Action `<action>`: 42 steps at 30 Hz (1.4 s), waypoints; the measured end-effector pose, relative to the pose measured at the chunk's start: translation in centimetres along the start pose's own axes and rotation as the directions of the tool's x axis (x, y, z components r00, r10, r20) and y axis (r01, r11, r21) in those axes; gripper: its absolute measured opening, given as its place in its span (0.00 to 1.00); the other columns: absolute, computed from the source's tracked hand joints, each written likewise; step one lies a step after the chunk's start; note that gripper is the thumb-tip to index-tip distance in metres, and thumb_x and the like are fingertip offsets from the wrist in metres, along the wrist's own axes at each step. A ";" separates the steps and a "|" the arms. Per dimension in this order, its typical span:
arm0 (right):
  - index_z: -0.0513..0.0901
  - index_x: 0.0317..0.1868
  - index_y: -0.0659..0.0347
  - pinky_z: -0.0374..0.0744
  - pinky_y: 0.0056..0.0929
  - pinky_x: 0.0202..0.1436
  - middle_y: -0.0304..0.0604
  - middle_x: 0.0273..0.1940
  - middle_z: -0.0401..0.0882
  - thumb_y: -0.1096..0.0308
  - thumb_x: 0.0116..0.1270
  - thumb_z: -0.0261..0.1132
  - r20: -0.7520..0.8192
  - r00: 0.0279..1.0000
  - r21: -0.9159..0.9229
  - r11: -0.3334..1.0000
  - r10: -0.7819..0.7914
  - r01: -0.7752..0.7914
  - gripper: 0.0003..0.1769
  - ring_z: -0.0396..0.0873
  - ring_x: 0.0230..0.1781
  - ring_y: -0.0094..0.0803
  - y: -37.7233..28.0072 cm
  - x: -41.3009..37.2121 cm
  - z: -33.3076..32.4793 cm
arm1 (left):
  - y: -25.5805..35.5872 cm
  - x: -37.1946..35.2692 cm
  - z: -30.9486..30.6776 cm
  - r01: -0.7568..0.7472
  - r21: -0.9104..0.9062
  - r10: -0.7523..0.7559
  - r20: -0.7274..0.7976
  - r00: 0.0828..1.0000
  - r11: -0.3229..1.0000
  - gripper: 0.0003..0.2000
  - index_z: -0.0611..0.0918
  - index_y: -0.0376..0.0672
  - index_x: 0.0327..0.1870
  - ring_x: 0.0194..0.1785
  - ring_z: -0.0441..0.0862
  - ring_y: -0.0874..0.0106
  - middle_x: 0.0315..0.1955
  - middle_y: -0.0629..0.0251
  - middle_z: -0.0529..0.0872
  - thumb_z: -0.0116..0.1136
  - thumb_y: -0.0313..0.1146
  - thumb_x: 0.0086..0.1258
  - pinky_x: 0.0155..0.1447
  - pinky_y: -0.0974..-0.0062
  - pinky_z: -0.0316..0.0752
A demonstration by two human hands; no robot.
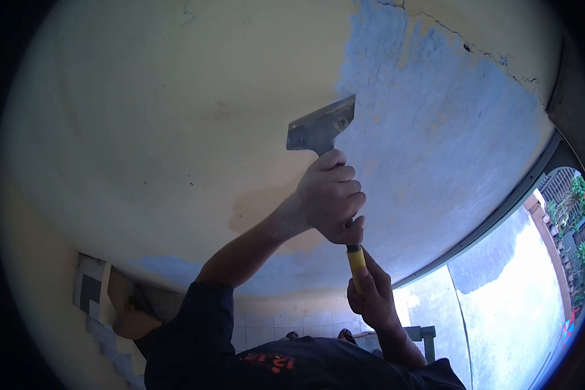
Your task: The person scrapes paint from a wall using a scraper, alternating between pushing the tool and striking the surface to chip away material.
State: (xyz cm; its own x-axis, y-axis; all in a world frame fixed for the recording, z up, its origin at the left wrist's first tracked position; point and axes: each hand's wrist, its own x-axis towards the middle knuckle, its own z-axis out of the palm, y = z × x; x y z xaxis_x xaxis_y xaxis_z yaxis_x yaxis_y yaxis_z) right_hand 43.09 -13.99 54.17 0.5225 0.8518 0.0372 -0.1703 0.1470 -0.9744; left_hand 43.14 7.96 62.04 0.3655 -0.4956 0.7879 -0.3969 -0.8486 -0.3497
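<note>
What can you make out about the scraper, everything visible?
The scraper has a wide, grey, metal-looking head with two visible screws and a long edge slanting up to the right. The yellow grip is farther down its handle. The left hand wraps it just below the head; the right hand holds the grip. The head shows against the wall, near where cream meets blue; whether its edge touches, I cannot tell.

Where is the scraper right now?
In the head view, the scraper is near the middle, held by the left hand above the right hand, its blade at the large blue patch's left edge on the wall.
</note>
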 end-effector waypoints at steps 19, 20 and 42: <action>0.57 0.76 0.65 0.61 0.15 0.17 0.28 0.17 0.62 0.50 0.81 0.49 0.015 0.995 -0.032 0.995 -0.095 0.095 0.34 0.60 0.14 0.12 0.4 1.9 -0.1 | -1.3 1.0 -0.4 0.008 0.056 -0.004 -0.067 0.998 0.998 0.11 0.68 0.48 0.10 0.19 0.66 0.66 0.10 0.67 0.68 0.52 0.41 0.43 0.40 0.66 0.66; 0.56 0.76 0.66 0.58 0.15 0.13 0.28 0.16 0.61 0.49 0.81 0.47 0.028 0.991 -0.021 0.991 -0.131 0.132 0.35 0.58 0.11 0.12 -0.1 2.5 0.0 | -1.7 1.9 -1.2 -0.002 0.095 0.007 -0.049 0.999 0.995 0.08 0.70 0.49 0.09 0.20 0.68 0.67 0.10 0.69 0.71 0.54 0.39 0.37 0.42 0.67 0.67; 0.77 0.64 0.67 0.72 0.19 0.28 0.30 0.24 0.75 0.58 0.75 0.61 -0.269 0.942 -0.242 0.933 0.201 -0.268 0.25 0.70 0.23 0.15 15.9 -10.9 -3.3 | 16.6 -14.9 6.1 0.431 -0.142 -0.401 0.201 0.894 0.891 0.13 0.70 0.52 0.10 0.22 0.70 0.71 0.13 0.74 0.70 0.63 0.40 0.46 0.40 0.68 0.64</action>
State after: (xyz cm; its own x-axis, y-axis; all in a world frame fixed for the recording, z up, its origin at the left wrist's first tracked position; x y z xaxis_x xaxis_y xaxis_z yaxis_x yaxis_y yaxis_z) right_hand 37.45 -22.57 37.54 0.6829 0.6964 -0.2206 -0.0969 -0.2129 -0.9723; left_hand 36.22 0.16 41.38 0.6552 -0.1401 0.7424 -0.3153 -0.9437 0.1002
